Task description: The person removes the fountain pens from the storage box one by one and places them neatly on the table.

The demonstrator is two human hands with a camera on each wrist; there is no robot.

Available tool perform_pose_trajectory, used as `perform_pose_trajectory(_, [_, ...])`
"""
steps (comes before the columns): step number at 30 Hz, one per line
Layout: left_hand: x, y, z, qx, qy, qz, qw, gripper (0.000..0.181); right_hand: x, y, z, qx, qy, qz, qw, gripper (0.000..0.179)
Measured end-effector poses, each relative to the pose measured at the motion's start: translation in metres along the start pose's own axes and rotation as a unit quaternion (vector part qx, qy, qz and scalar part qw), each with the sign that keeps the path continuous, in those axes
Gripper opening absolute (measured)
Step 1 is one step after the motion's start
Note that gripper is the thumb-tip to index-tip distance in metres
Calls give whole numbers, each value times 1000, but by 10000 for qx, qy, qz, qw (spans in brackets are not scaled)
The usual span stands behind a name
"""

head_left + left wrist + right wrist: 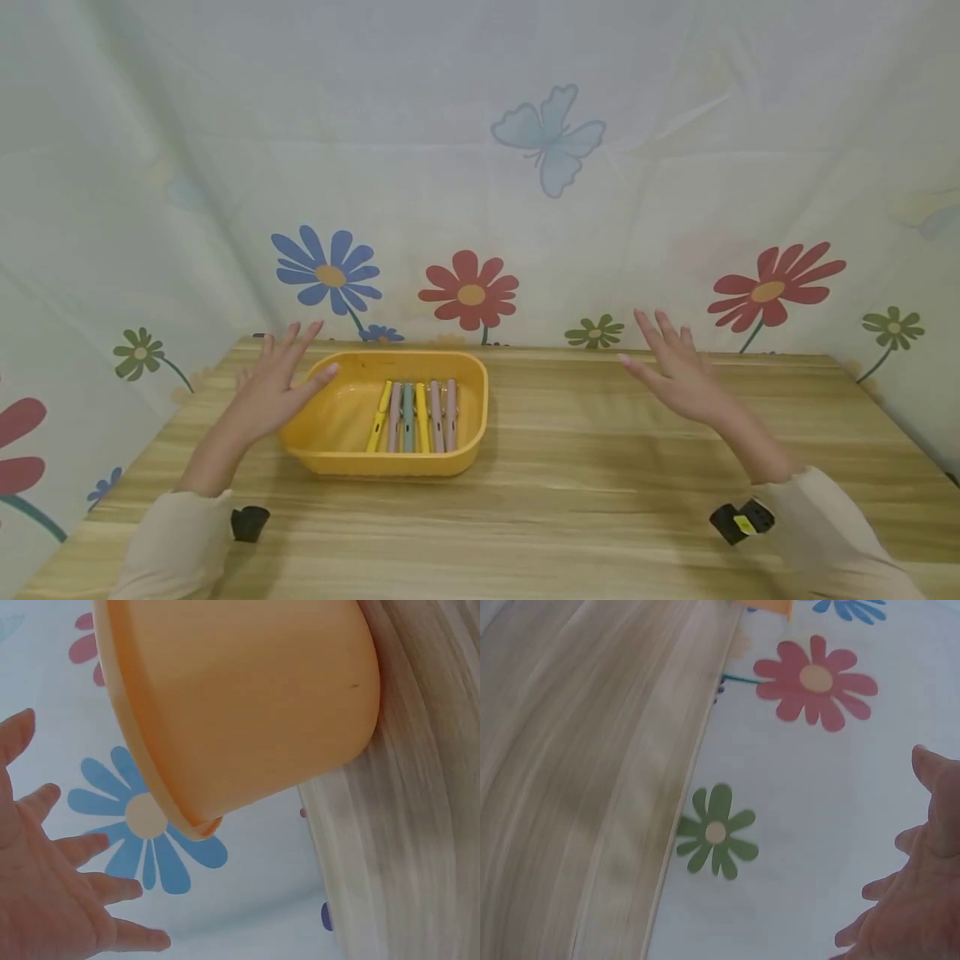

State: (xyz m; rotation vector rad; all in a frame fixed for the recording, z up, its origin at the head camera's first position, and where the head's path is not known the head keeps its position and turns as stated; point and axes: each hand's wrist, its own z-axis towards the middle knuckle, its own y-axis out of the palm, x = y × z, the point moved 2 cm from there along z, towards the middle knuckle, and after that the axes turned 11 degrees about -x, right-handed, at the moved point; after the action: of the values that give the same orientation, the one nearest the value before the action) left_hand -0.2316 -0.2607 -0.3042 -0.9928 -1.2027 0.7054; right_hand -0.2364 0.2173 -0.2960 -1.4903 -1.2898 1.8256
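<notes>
A yellow plastic basin (322, 464) stands on the left half of the table. Inside it several pens lie side by side: yellow ones, a teal pen (408, 417) and pinkish-mauve ones such as the mauve pen (437, 417). My left hand (272, 392) hovers at the basin's left side with fingers spread, its thumb overlapping the rim in the head view. In the left wrist view the basin's outer wall (255, 697) is beside that hand, apart from the fingers. My right hand (681, 379) is raised over the table's right half, fingers spread and holding nothing.
The wooden table (570, 517) has its far edge close to a hanging cloth (420, 183) printed with flowers and a butterfly. More cloth hangs at the left and right sides. Dark wrist devices, such as the right one (742, 522), sit by both cream sleeves.
</notes>
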Motion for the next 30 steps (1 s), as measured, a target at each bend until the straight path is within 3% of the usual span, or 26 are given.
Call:
perform_pose_trajectory(6, [-12, 1, 0, 76, 326, -912, 9953, 75, -17, 10, 14, -174, -671, 1138, 9911, 72])
perform_pose_trajectory(11, [-25, 2, -1, -125, 62, -1582, 9873, 78, -33, 16, 23, -185, -770, 1647, 9832, 69])
perform_pose_trajectory(16, [-35, 5, -3, -463, -151, -2320, 9715, 79, -45, 24, 30, -180, -831, 2133, 9733, 66])
perform_pose_trajectory(26, [-51, 12, -4, -838, -142, -2989, 9505, 79, -70, 43, 46, -416, -749, 2891, 9535, 64])
perform_pose_trajectory(30, [-55, 17, -4, -1116, -148, -3010, 9470, 77, -82, 52, 53, -569, -802, 3018, 9483, 62])
